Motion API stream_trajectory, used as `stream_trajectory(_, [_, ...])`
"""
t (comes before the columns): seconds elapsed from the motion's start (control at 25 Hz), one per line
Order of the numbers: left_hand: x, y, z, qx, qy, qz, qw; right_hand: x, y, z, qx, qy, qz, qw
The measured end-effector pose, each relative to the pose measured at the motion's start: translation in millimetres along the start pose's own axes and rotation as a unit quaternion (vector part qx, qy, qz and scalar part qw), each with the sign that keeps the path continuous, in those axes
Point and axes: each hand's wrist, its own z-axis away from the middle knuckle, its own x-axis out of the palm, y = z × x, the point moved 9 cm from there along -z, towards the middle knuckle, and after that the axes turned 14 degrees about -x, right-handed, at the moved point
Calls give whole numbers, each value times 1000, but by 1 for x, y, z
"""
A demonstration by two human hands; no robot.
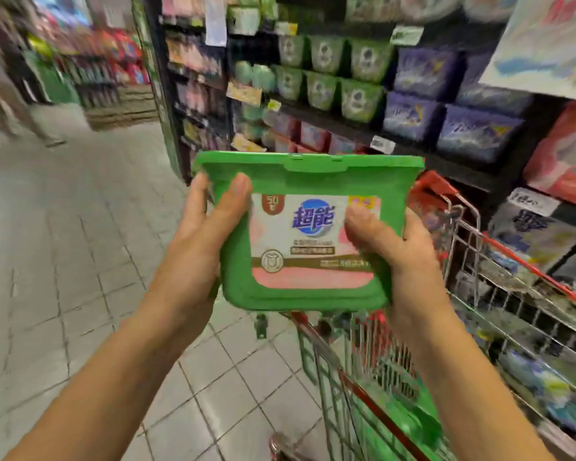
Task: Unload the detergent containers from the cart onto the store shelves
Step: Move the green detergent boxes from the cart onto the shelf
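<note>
Holding the green detergent container [308,234] up in the air, we have its label facing us, its lid edge on top and its long axis running left to right, about level. The lid is closed, so we cannot see what is inside.

Our left hand [200,234] grips its left end with the thumb laid across the front. Our right hand [389,247] grips the right end with the thumb pressed on the label. The fingers of both are hidden behind it.

It hangs above the left rim of the wire cart [463,294]. A blurred green shape [409,424] lies in the cart's basket.

On the shelves [409,154] to the right, green tubs [326,71] are stacked in two rows, with purple boxes [423,94] just beside them.
</note>
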Motion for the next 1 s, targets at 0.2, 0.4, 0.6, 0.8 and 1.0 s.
stream_trajectory(0.2, [-42, 49, -68, 7, -91, -3, 996, 72, 23, -63, -11, 4, -5, 1000])
stream_trajectory(0.4, [-64, 67, -160, 6, -117, 24, 993, 106, 61, -135, -40, 34, 16, 998])
stream_trajectory(0.6, [-58, 96, -273, 20, -160, 24, 987, 120, 84, -234, -103, 57, 47, 992])
stream_trajectory(0.8, [-30, 127, -381, 23, -230, 28, 972, 122, 85, -333, -158, 95, 96, 978])
stream_trajectory(1.0, [-8, 149, -490, 37, -282, 41, 958, 126, 94, -423, -197, 130, 164, 958])
